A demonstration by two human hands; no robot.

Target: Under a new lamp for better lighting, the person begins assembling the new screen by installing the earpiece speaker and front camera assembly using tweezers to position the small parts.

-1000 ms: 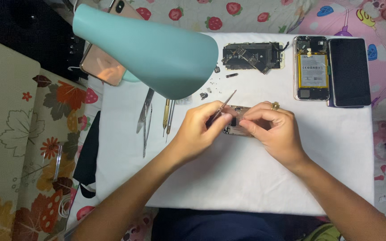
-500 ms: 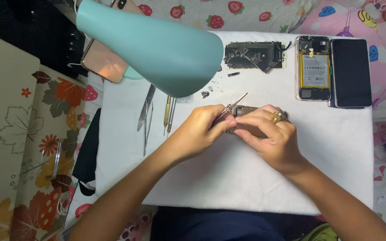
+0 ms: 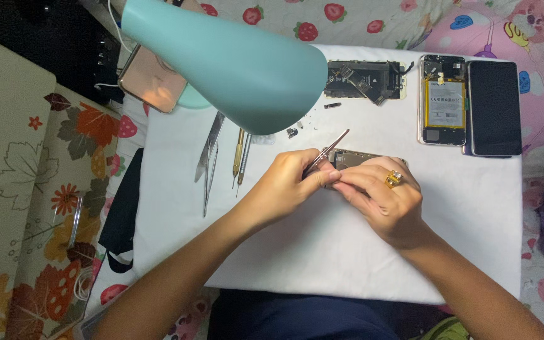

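Landmark: the teal lamp shade (image 3: 234, 63), a smooth matte cone with its wide mouth facing the white table (image 3: 297, 252), which has a flat, cloth-like surface. Just below the shade's mouth, the left hand (image 3: 284, 189) is curled in a narrow pinch around thin metal tweezers (image 3: 328, 151), whose shiny shaft slants up toward the shade. The right hand (image 3: 382, 201), wearing a gold ring with a pale stone, lies fingers-closed over a small rectangular phone frame (image 3: 354, 157), dull metallic, pressing it against the table; fingertips of both hands meet at the frame's left edge. The frame sits below and right of the shade's mouth, near the table's middle. Below-left of the shade lie long steel scissors-like forceps (image 3: 208, 157) and two slim screwdrivers (image 3: 240, 157) with brass-coloured handles, parallel, close together. Tiny dark screws and bits (image 3: 294, 131) are scattered right at the shade's rim. Right of the shade: a dark circuit board assembly (image 3: 363, 79), then an opened phone body (image 3: 443, 101) showing a pale battery, then a glossy black screen panel (image 3: 494, 107) beside it. Left of the shade, a rose-gold phone back (image 3: 149, 82), reflective.
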